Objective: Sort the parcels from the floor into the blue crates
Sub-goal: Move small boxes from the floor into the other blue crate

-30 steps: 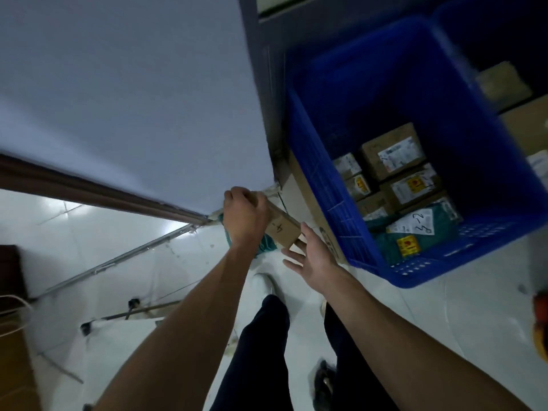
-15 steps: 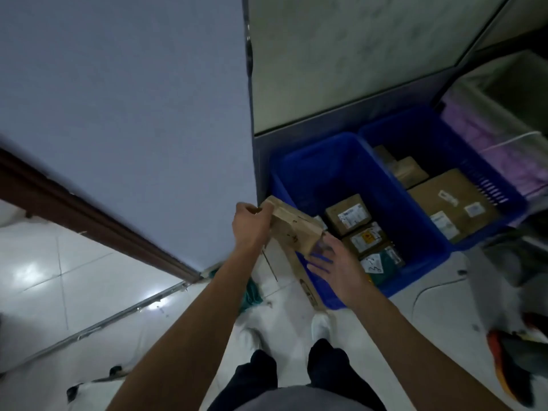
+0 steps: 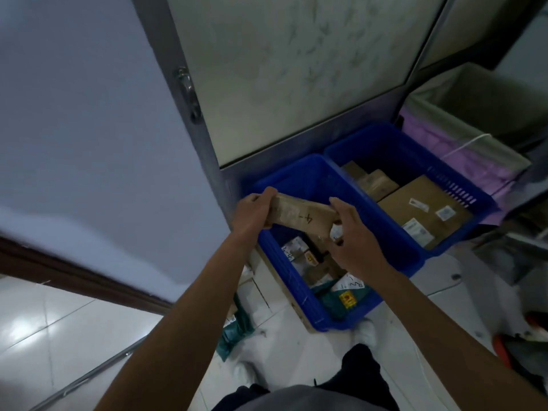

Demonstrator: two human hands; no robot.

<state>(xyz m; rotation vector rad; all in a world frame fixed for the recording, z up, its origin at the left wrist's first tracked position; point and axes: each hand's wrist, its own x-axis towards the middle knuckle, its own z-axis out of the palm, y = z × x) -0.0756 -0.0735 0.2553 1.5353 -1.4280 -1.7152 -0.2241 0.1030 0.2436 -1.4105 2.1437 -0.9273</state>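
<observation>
A small brown cardboard parcel [image 3: 299,216] with a handwritten "4-" is held over the left end of the near blue crate [image 3: 394,253]. My left hand [image 3: 255,210] grips its left end, and my right hand [image 3: 353,232] holds its right end with fingers curled round it. Inside that crate lie several small labelled boxes and a green bag [image 3: 341,301]. A second blue crate [image 3: 462,179] stands behind it to the right, with a large flat box [image 3: 421,215] and smaller boxes in it.
A glass door with a metal frame and handle [image 3: 186,93] rises behind the crates. A green bag [image 3: 234,327] and flat parcels lie on the tiled floor left of the near crate. Purple bags [image 3: 462,149] fill a bin at right. My feet stand by the crate's near end.
The parcel has been lifted from the floor up over the near crate. My right hand, open a second ago, has closed on its right end. The view has tilted up.
</observation>
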